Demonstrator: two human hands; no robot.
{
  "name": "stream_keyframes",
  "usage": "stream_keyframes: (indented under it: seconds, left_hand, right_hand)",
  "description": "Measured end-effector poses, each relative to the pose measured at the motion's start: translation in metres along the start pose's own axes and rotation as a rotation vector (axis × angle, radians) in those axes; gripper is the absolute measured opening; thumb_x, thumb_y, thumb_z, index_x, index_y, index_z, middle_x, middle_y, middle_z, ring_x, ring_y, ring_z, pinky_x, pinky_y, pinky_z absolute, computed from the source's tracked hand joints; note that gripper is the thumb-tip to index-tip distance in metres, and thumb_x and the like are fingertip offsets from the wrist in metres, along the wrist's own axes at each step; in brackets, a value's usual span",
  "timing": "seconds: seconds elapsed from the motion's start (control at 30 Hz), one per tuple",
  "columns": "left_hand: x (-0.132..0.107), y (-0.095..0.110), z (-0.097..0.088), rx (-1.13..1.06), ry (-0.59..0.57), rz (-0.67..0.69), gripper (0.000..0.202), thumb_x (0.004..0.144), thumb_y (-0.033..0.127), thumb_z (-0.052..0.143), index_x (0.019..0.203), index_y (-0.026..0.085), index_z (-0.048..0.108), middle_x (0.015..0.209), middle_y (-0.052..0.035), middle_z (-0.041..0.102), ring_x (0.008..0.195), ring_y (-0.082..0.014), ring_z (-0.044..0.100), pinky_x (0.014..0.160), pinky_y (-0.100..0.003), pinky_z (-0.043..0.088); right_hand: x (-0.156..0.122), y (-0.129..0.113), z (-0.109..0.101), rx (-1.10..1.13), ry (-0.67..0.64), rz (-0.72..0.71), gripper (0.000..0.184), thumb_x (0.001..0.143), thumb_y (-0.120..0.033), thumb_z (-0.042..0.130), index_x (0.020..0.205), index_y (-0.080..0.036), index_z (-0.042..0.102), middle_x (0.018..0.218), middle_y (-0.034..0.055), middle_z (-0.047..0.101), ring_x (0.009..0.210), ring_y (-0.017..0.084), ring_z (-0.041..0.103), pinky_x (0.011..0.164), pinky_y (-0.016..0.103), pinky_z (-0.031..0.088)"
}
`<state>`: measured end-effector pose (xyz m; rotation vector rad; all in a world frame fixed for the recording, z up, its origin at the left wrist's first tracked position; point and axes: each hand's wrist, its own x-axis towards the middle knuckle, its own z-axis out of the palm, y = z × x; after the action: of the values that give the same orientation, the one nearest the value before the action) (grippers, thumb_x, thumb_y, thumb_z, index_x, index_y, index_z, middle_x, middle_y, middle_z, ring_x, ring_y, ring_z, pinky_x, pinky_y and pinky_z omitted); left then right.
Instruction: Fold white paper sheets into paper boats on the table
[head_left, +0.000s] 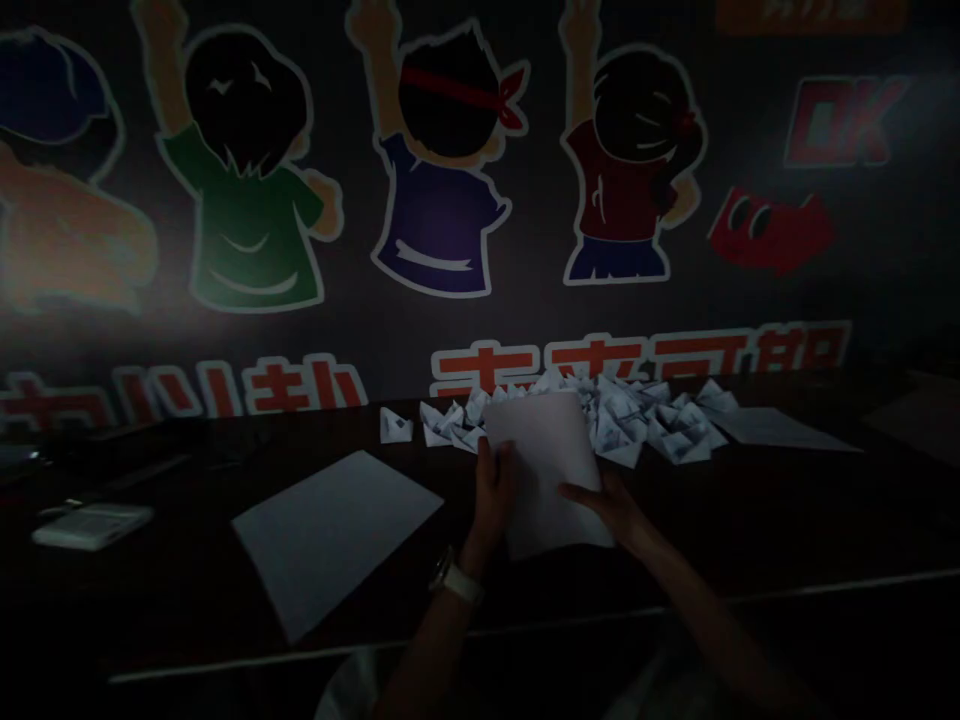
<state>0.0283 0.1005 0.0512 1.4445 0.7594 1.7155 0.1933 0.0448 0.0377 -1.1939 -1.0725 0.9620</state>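
My left hand grips the left edge of a white paper sheet, which stands tilted up above the dark table. My right hand holds the sheet's lower right edge between its fingers. A pale wristwatch sits on my left wrist. Just beyond the sheet lies a heap of folded white paper boats, partly hidden behind it. A single paper boat stands apart to the heap's left. Another flat white sheet lies left of my hands.
A third flat sheet lies right of the heap. A white boxy object sits at the table's left. Behind the table rises a dim wall mural of cartoon figures and red lettering. The room is dark.
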Motion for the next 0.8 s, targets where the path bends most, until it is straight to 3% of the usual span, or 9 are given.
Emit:
stream_keyframes:
  seconds: [0.07,0.23,0.4,0.6,0.8]
  left_hand:
    - [0.000,0.001,0.000,0.043,0.039,0.009,0.047,0.074,0.046,0.061,0.111,0.018,0.052,0.111,-0.0119,0.059,0.117,-0.0267,0.046,0.096,-0.039,0.039]
    - [-0.001,0.005,0.000,0.043,-0.015,0.043,0.043,0.079,0.045,0.055,0.110,0.017,0.053,0.110,-0.0106,0.060,0.109,-0.0230,0.052,0.094,-0.035,0.040]
    - [0.000,0.017,0.000,0.042,0.003,0.046,0.039,0.078,0.044,0.056,0.109,0.019,0.054,0.107,-0.0084,0.060,0.103,-0.0215,0.055,0.089,-0.033,0.043]
    - [0.007,0.065,0.005,0.065,-0.036,0.177,0.034,0.084,0.047,0.046,0.096,0.017,0.057,0.090,-0.0064,0.061,0.087,-0.0187,0.056,0.077,-0.030,0.045]
    - [-0.010,0.104,0.015,0.113,-0.037,0.283,0.025,0.086,0.041,0.045,0.077,0.019,0.053,0.068,0.0000,0.051,0.062,-0.0123,0.046,0.058,-0.023,0.040]
  right_hand:
    - [0.000,-0.001,0.000,0.006,-0.010,-0.003,0.042,0.051,-0.039,0.077,0.082,-0.012,0.069,0.072,0.0081,0.072,0.067,0.030,0.067,0.058,0.037,0.053]
    - [0.003,0.001,0.000,0.025,-0.028,-0.053,0.045,0.051,-0.039,0.078,0.087,-0.013,0.069,0.075,0.0072,0.073,0.072,0.030,0.067,0.061,0.037,0.054]
    - [0.003,-0.001,-0.002,0.029,-0.025,-0.056,0.046,0.050,-0.038,0.079,0.087,-0.013,0.068,0.073,0.0065,0.072,0.069,0.030,0.067,0.060,0.037,0.054]
    - [-0.008,-0.010,-0.008,0.006,-0.007,-0.081,0.041,0.052,-0.039,0.079,0.082,-0.014,0.068,0.074,0.0061,0.072,0.069,0.028,0.067,0.058,0.033,0.054]
    - [-0.016,-0.013,-0.015,0.083,0.002,-0.139,0.046,0.050,-0.036,0.081,0.088,-0.016,0.065,0.081,0.0072,0.072,0.072,0.028,0.067,0.063,0.035,0.054]
